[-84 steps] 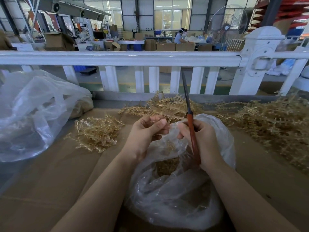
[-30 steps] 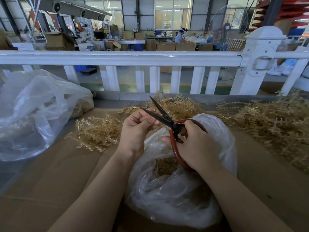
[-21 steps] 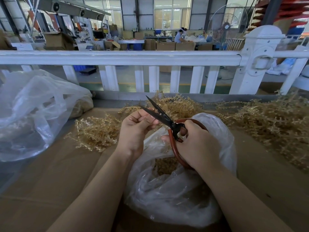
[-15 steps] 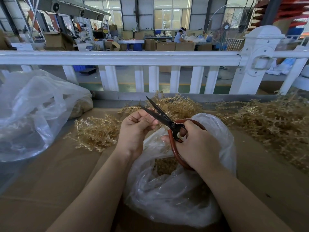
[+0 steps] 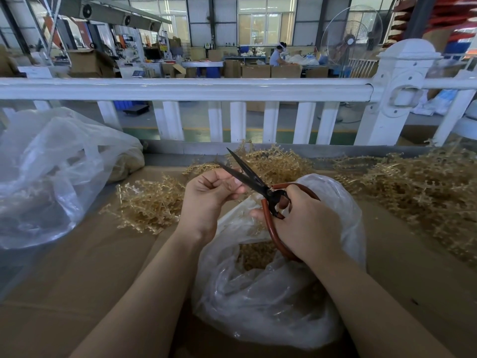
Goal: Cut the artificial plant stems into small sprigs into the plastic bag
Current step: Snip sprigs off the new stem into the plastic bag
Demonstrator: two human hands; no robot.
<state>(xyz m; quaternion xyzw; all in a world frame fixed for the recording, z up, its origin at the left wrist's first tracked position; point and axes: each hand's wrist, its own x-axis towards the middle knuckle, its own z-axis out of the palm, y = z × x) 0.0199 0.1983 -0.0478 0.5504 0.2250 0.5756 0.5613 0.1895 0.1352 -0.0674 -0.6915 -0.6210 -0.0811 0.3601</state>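
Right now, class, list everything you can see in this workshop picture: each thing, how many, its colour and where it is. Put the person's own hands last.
scissors: one, black blades open, red-brown handles, over the near bag
plastic bag: one, clear, between the forearms, cut sprigs inside
second plastic bag: one, clear, far left
plant stems: three loose piles, golden tan, left, centre back and right
cardboard surface: one, brown, under everything
railing: one, white, across the back
fan: one, pale cage, beyond the railing, right
cardboard boxes: several, brown, on the workshop floor
distant worker: one, at a far table
left hand: one, fingers curled at the blades; what it pinches is hidden
right hand: one, grip on the scissor handles
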